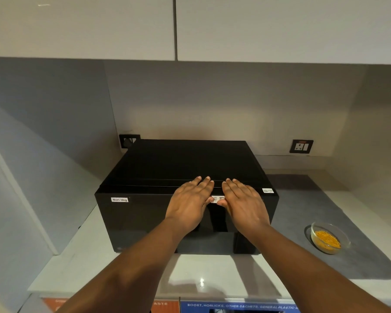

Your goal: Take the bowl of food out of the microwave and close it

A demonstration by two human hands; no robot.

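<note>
A black microwave (pixel 145 213) stands on the light counter (pixel 95 256) with its door closed; a "Non-Veg" label sits on its front top left. My left hand (pixel 190 204) and my right hand (pixel 244 204) lie flat side by side over its front top edge, fingers extended, holding nothing. A clear glass bowl (pixel 328 237) with yellow-orange food rests on a grey mat (pixel 359 263) to the right of the microwave, apart from both hands.
White wall cupboards (pixel 190 28) hang overhead. A wall socket (pixel 301 146) is at the back right, another (pixel 128 141) behind the microwave's left corner. A side wall (pixel 32 154) closes off the left. Labelled bin fronts (pixel 235 307) run below the counter edge.
</note>
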